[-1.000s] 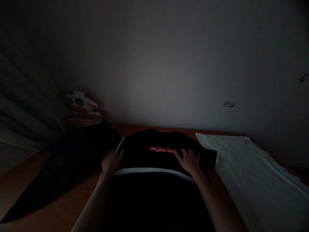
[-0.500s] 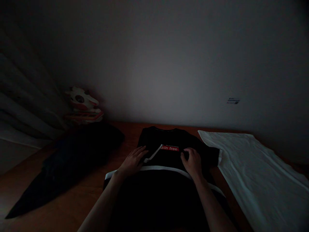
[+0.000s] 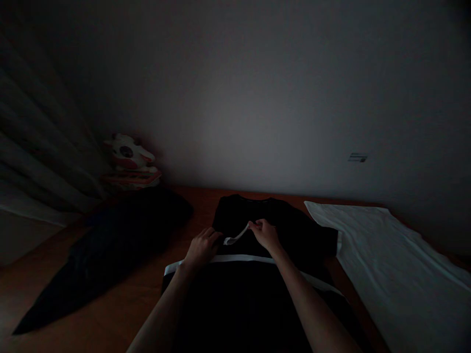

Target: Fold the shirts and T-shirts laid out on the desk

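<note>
A black T-shirt [image 3: 239, 208] with white bands lies face up in front of me, its left side folded inward. The folded-in sleeve's white trim [image 3: 239, 236] runs slantwise across the chest. My right hand [image 3: 265, 234] is closed, pinching the upper end of that trim between thumb and fingers. It covers the red printed label. My left hand [image 3: 204, 246] presses at the shirt's left folded edge, with its fingers bent together on the cloth beside the trim's lower end. The shirt's lower part is very dark under my forearms.
A white garment [image 3: 386, 264] lies spread at the right, touching the right sleeve. Dark bunched cloth [image 3: 114, 245] lies at the left on the orange-brown surface [image 3: 121, 306]. A cow-shaped toy with a keyboard [image 3: 132, 162] stands at the back left by a curtain [image 3: 33, 147] and wall.
My right hand has moved left across the chest and taken hold of the sleeve's white trim. My left hand's fingers have drawn in at the folded edge. The red label is now covered.
</note>
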Demonstrator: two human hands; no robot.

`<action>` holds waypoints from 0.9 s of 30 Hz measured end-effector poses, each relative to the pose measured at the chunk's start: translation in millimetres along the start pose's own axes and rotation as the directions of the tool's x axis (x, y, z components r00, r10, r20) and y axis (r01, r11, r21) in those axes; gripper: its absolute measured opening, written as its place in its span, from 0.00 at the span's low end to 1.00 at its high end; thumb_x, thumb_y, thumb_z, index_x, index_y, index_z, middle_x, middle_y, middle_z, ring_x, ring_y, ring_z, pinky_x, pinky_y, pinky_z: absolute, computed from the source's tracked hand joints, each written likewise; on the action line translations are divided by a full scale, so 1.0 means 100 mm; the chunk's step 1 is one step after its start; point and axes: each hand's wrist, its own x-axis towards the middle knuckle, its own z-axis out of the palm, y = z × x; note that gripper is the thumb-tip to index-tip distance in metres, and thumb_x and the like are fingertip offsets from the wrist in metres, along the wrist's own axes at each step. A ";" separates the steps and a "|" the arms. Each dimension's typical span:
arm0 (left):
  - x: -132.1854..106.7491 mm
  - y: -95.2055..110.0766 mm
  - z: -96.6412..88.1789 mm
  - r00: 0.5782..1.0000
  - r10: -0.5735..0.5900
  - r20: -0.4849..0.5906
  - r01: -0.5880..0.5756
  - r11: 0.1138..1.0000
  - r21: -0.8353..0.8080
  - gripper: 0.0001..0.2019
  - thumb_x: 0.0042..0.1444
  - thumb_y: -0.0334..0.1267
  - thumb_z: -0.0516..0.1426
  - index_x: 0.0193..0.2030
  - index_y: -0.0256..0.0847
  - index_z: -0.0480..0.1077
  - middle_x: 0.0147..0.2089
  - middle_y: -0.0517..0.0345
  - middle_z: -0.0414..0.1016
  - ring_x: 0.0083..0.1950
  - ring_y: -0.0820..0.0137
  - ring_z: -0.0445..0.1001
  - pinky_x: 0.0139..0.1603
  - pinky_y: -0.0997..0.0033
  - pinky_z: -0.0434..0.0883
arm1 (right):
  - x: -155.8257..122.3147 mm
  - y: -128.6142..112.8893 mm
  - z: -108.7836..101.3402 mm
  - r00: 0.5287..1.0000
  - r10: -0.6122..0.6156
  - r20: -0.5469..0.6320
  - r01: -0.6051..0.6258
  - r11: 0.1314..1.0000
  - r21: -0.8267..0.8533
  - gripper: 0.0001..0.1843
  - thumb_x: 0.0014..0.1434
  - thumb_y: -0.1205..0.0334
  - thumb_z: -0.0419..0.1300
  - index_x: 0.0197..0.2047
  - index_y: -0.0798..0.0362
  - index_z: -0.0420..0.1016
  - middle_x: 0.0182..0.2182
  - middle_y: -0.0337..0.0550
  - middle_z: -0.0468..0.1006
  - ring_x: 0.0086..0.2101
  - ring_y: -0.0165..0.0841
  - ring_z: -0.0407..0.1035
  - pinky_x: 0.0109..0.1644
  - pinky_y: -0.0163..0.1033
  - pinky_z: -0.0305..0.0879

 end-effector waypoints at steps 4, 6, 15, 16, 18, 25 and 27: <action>0.00 -0.04 0.01 0.999 -0.006 0.034 0.007 1.000 -0.010 0.21 0.55 0.25 0.57 0.55 0.47 0.73 0.51 0.54 0.76 0.53 0.62 0.74 0.55 0.63 0.71 | 0.14 -0.13 0.11 0.999 0.004 -0.045 -0.007 0.998 -0.067 0.19 0.58 0.46 0.65 0.43 0.53 0.79 0.46 0.57 0.79 0.49 0.47 0.74 0.48 0.45 0.67; 0.00 -0.04 0.01 0.999 -0.008 0.035 0.009 1.000 -0.009 0.22 0.54 0.24 0.57 0.54 0.47 0.73 0.51 0.54 0.76 0.53 0.61 0.74 0.55 0.62 0.71 | 0.16 -0.15 0.14 0.999 -0.010 -0.044 0.007 0.997 -0.076 0.12 0.59 0.52 0.65 0.38 0.52 0.79 0.45 0.55 0.80 0.48 0.46 0.74 0.47 0.44 0.67; 0.00 0.02 0.00 0.998 0.057 0.018 -0.057 0.998 -0.013 0.27 0.50 0.20 0.54 0.54 0.47 0.74 0.50 0.53 0.75 0.53 0.61 0.73 0.55 0.62 0.71 | 0.21 -0.06 0.17 0.998 -0.012 -0.069 0.010 0.999 -0.035 0.18 0.62 0.46 0.62 0.46 0.52 0.77 0.38 0.48 0.82 0.41 0.41 0.77 0.43 0.40 0.67; 0.00 0.01 0.00 0.998 0.057 0.023 -0.056 0.998 -0.012 0.26 0.50 0.21 0.55 0.53 0.47 0.74 0.50 0.53 0.75 0.52 0.61 0.73 0.55 0.62 0.71 | 0.20 -0.07 0.18 0.998 -0.022 -0.066 0.020 0.999 -0.042 0.17 0.60 0.47 0.64 0.44 0.52 0.78 0.39 0.50 0.82 0.43 0.42 0.76 0.44 0.41 0.67; 0.00 0.00 0.01 0.998 0.049 0.030 -0.049 0.999 -0.007 0.24 0.52 0.23 0.56 0.53 0.48 0.74 0.49 0.54 0.75 0.51 0.62 0.73 0.55 0.62 0.71 | 0.19 -0.10 0.19 0.998 -0.040 -0.055 0.037 0.998 -0.050 0.11 0.59 0.52 0.65 0.38 0.52 0.79 0.41 0.51 0.82 0.44 0.42 0.76 0.46 0.41 0.66; 0.00 0.00 0.02 0.997 0.077 0.029 -0.078 0.997 0.009 0.20 0.54 0.25 0.58 0.52 0.47 0.74 0.49 0.53 0.75 0.52 0.61 0.73 0.55 0.61 0.70 | 0.14 -0.13 0.14 0.998 -0.013 -0.059 0.010 0.999 -0.042 0.08 0.64 0.59 0.57 0.43 0.52 0.74 0.33 0.44 0.81 0.36 0.38 0.77 0.38 0.38 0.65; 0.00 0.02 0.01 0.995 0.100 0.024 -0.100 0.995 0.008 0.17 0.56 0.27 0.59 0.51 0.47 0.75 0.48 0.53 0.76 0.51 0.61 0.74 0.54 0.62 0.70 | 0.08 -0.14 0.08 0.997 -0.052 -0.062 0.049 0.997 -0.057 0.10 0.61 0.61 0.60 0.47 0.53 0.72 0.36 0.45 0.81 0.38 0.40 0.76 0.41 0.39 0.66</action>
